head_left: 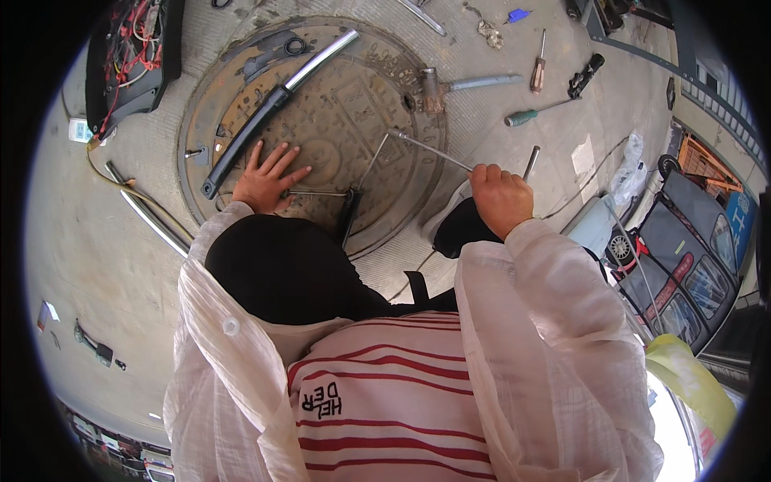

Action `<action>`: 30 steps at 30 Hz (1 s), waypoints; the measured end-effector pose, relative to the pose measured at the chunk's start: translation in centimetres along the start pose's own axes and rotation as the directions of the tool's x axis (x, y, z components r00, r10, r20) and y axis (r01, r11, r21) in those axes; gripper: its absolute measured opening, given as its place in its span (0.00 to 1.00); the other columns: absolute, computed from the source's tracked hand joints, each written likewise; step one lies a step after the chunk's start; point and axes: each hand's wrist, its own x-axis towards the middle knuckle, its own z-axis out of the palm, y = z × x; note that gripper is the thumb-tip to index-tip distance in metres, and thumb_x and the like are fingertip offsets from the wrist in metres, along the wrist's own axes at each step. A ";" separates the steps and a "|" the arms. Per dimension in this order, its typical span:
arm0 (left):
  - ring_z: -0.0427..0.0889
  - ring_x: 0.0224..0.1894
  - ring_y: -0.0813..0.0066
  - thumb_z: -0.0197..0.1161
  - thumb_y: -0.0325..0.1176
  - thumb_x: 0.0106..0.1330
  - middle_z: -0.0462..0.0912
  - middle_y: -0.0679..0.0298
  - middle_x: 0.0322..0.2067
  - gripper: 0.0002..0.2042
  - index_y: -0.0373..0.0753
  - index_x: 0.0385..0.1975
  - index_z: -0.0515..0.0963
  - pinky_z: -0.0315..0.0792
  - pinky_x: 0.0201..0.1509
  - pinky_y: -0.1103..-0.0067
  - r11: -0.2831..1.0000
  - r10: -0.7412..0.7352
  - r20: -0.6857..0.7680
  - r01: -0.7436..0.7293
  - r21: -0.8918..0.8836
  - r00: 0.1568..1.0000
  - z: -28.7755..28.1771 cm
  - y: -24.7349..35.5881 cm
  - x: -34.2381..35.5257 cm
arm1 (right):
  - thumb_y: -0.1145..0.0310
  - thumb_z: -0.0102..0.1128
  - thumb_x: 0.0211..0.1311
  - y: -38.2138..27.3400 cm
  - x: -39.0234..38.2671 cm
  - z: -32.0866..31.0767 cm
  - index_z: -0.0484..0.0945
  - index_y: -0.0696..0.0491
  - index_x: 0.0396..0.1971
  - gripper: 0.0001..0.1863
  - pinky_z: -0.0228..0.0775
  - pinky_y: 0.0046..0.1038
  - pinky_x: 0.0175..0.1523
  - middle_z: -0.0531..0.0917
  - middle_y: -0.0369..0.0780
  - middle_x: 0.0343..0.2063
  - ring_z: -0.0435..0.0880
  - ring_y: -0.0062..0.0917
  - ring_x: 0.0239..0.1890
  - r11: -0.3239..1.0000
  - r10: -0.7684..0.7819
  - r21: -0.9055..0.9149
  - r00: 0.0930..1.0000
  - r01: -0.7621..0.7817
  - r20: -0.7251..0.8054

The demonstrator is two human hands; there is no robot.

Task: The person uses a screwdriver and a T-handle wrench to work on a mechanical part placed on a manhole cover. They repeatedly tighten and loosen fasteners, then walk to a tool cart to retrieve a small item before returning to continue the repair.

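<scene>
My left hand [267, 178] lies flat with fingers spread on a round rusty metal cover [337, 120] set in the pavement, pressing on a thin bent metal rod [320, 194] beside it. My right hand [500, 197] is closed around a long thin metal rod [430, 150] that runs up and left to the middle of the cover. A long black bar with a shiny chrome end [269, 108] lies across the cover's left side, just above my left hand.
Two screwdrivers [538, 74] [526, 116], a black tool [586, 75] and a metal pipe piece [482, 82] lie on the pavement beyond the cover. A black panel with red wires [132, 56] sits far left. Chrome rods [148, 213] lie left. Parked scooter parts [691, 241] stand right.
</scene>
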 end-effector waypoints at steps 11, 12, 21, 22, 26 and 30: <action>0.44 0.75 0.64 0.61 0.57 0.60 0.48 0.67 0.73 0.36 0.65 0.70 0.56 0.37 0.74 0.46 1.000 -0.012 0.065 0.013 -0.016 0.998 -0.2 -0.3 0.2 | 0.60 0.56 0.66 0.4 -0.4 0.6 0.68 0.47 0.23 0.13 0.67 0.23 0.27 0.72 0.32 0.19 0.77 0.20 0.20 1.000 -0.019 0.012 0.999 0.020 -0.030; 0.44 0.75 0.64 0.61 0.56 0.60 0.48 0.67 0.73 0.36 0.65 0.70 0.56 0.37 0.74 0.46 1.000 -0.016 0.065 0.017 -0.013 0.998 -0.3 -0.3 0.2 | 0.59 0.56 0.66 0.4 -0.4 0.8 0.67 0.47 0.23 0.14 0.66 0.23 0.26 0.71 0.31 0.19 0.77 0.20 0.20 1.000 -0.013 0.003 0.999 0.013 -0.031; 0.44 0.75 0.65 0.59 0.58 0.60 0.49 0.68 0.73 0.36 0.66 0.70 0.55 0.37 0.74 0.46 1.000 -0.016 0.085 0.015 0.014 0.996 -0.7 -0.3 0.2 | 0.56 0.58 0.64 1.3 -1.1 3.2 0.67 0.46 0.23 0.15 0.66 0.23 0.26 0.70 0.31 0.19 0.76 0.20 0.20 1.000 -0.001 -0.007 0.997 0.000 -0.079; 0.44 0.76 0.65 0.59 0.59 0.60 0.48 0.68 0.73 0.36 0.66 0.70 0.55 0.37 0.74 0.46 0.999 -0.021 0.101 0.018 0.026 0.995 -0.8 0.1 0.2 | 0.56 0.57 0.65 1.3 -1.6 3.0 0.66 0.45 0.22 0.15 0.65 0.22 0.26 0.69 0.30 0.18 0.76 0.19 0.20 1.000 0.001 -0.027 0.997 -0.003 -0.073; 0.43 0.76 0.65 0.59 0.59 0.60 0.48 0.68 0.73 0.37 0.67 0.70 0.55 0.36 0.74 0.45 0.999 -0.026 0.080 0.022 0.045 0.996 -0.8 0.2 1.3 | 0.56 0.57 0.66 1.3 -2.1 2.9 0.66 0.45 0.22 0.15 0.65 0.22 0.26 0.69 0.30 0.18 0.75 0.19 0.20 1.000 0.017 -0.014 0.996 -0.018 -0.088; 0.44 0.75 0.65 0.61 0.58 0.59 0.49 0.68 0.72 0.37 0.67 0.70 0.56 0.36 0.74 0.45 0.998 -0.050 0.091 0.046 0.044 0.995 -1.1 0.4 0.8 | 0.56 0.57 0.65 1.3 -1.7 3.0 0.66 0.45 0.22 0.15 0.65 0.22 0.25 0.69 0.30 0.18 0.75 0.19 0.19 1.000 0.005 -0.005 0.996 -0.005 -0.091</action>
